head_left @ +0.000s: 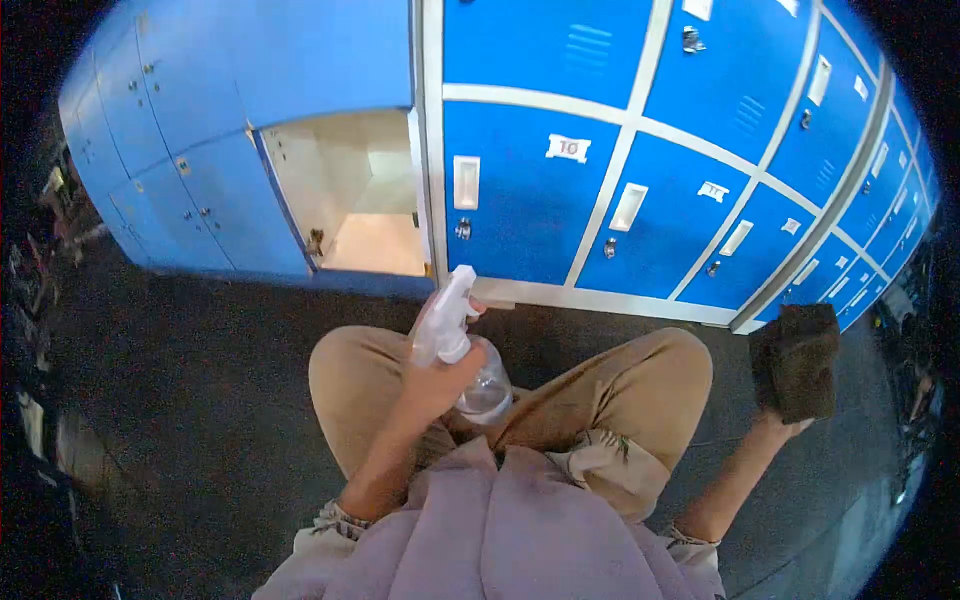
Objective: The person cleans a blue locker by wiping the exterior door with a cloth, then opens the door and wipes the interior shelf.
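A clear spray bottle (487, 390) with a white trigger head is in my left hand (445, 385), above my crossed legs. My fingers wrap around its neck, and the nozzle points forward toward the lockers. Out to the right, my right hand (783, 425) holds a dark brown folded cloth (800, 360). The cloth covers most of the fingers, leaving the wrist and part of the hand visible. In front of the bottle, slightly left, is an open locker compartment (375, 245) with a pale interior.
Blue lockers with white frames (530, 292) stretch across the front. A closed locker door (520, 215) with a number tag, a pale handle and a lock stands right of the open compartment. Dark floor (220, 400) surrounds my seated legs (640, 375).
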Action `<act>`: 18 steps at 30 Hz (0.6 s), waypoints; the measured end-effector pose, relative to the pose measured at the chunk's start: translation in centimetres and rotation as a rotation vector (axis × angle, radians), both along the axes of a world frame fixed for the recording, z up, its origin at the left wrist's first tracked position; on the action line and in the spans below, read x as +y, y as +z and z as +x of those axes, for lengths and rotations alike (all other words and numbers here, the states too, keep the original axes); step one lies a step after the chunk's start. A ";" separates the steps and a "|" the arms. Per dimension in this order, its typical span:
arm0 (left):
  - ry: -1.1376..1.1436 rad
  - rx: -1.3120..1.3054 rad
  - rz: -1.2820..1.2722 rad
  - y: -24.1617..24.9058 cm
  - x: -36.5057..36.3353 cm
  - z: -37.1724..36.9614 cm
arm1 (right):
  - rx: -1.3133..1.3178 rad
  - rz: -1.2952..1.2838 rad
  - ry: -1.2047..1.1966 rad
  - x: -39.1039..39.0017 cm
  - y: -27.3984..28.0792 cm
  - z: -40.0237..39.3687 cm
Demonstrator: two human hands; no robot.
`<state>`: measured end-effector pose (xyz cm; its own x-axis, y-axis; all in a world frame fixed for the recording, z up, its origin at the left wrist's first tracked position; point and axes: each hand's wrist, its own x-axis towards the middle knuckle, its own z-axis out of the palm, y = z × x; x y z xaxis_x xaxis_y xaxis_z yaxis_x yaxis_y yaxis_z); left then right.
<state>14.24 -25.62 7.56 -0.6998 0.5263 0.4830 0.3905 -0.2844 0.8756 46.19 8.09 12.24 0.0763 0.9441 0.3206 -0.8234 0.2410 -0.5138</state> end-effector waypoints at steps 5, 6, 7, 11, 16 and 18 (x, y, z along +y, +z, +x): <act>0.044 0.041 0.044 -4.1 2.9 -1.4 | -0.199 -0.065 -0.134 2.1 -1.7 -1.3; 0.061 0.053 0.016 -4.4 3.6 -2.0 | -0.230 -0.072 -0.124 2.6 -2.5 -2.4; 0.073 0.053 -0.028 -4.9 3.9 -2.2 | -0.254 -0.084 -0.110 3.0 -3.5 -3.7; 0.091 -0.069 -0.137 -6.5 3.8 -2.1 | -0.345 -0.145 0.006 4.0 -9.4 -10.9; 0.140 -0.192 -0.138 -6.8 3.9 -2.4 | -0.400 -0.274 0.192 3.4 -16.6 -18.2; 0.140 -0.198 -0.149 -6.7 4.4 -2.8 | -0.425 -0.304 0.236 3.5 -18.0 -19.3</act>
